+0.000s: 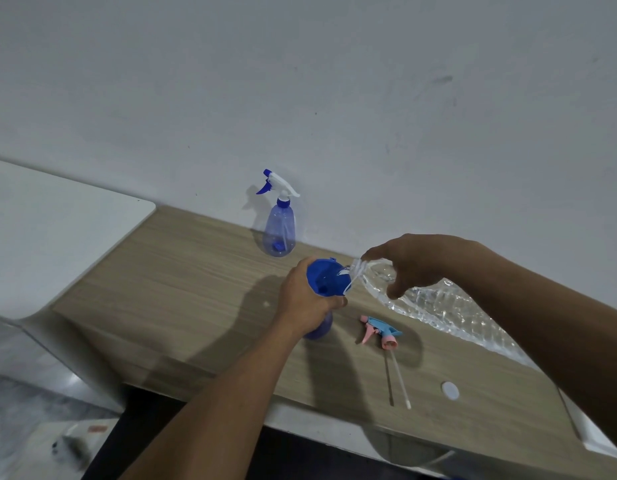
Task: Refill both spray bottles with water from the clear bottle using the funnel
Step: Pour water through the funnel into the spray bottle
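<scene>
The right hand (416, 263) grips the clear bottle (438, 306) tipped leftward, mouth over the funnel (326, 277), which the left hand (307, 299) grasps atop the spray bottle (319, 327).

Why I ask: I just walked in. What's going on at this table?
A person is mid-refill. The left hand grips the blue funnel seated in the open spray bottle, while the right hand tips the clear bottle, mouth at the funnel's rim. A pink-and-blue spray head and a white cap lie on the table. The second spray bottle stands by the wall, head on.
</scene>
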The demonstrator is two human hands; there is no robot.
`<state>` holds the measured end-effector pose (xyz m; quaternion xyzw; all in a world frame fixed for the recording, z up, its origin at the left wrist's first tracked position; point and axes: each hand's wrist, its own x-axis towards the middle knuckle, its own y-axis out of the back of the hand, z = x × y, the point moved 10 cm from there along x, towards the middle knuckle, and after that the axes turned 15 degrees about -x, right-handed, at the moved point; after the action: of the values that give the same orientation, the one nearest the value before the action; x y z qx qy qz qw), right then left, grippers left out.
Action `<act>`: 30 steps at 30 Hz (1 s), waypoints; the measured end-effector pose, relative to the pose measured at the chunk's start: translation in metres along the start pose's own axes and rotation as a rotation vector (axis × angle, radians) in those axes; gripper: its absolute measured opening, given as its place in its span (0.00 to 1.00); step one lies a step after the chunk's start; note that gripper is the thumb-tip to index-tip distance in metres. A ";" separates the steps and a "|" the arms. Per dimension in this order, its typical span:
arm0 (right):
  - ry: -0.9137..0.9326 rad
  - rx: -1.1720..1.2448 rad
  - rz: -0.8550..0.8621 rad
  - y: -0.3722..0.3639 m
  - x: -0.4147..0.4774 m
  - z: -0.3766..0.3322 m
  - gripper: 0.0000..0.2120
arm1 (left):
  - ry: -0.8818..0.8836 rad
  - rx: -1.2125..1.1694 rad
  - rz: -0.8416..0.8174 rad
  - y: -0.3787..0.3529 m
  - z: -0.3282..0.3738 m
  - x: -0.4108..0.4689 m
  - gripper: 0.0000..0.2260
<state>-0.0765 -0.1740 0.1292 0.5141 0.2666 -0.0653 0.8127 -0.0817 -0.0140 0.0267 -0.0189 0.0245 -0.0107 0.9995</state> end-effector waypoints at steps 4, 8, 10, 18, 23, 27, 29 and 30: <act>0.004 0.006 0.008 0.000 -0.003 0.002 0.38 | -0.018 0.004 0.005 0.000 -0.003 0.003 0.34; -0.007 0.042 0.043 0.000 -0.004 0.005 0.38 | -0.037 -0.005 0.009 0.001 -0.004 0.004 0.33; -0.006 0.061 0.074 -0.001 -0.002 0.006 0.38 | -0.035 -0.012 0.007 0.000 -0.004 0.004 0.33; -0.004 0.279 0.264 -0.006 0.000 0.010 0.39 | -0.028 -0.010 -0.002 -0.001 -0.005 0.004 0.32; -0.037 0.432 0.464 -0.007 -0.009 0.027 0.39 | -0.030 0.004 0.011 -0.001 -0.008 0.007 0.30; -0.117 0.575 0.654 -0.004 -0.022 0.056 0.37 | -0.029 0.001 0.025 0.000 -0.010 0.008 0.30; -0.173 0.659 0.758 -0.002 -0.027 0.073 0.36 | -0.036 0.004 0.031 0.000 -0.011 0.009 0.31; -0.201 0.701 0.802 -0.002 -0.028 0.081 0.36 | -0.036 0.005 0.035 0.000 -0.012 0.009 0.32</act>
<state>-0.0711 -0.2505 0.1681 0.8071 -0.0675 0.1160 0.5750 -0.0734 -0.0143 0.0146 -0.0159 0.0069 0.0071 0.9998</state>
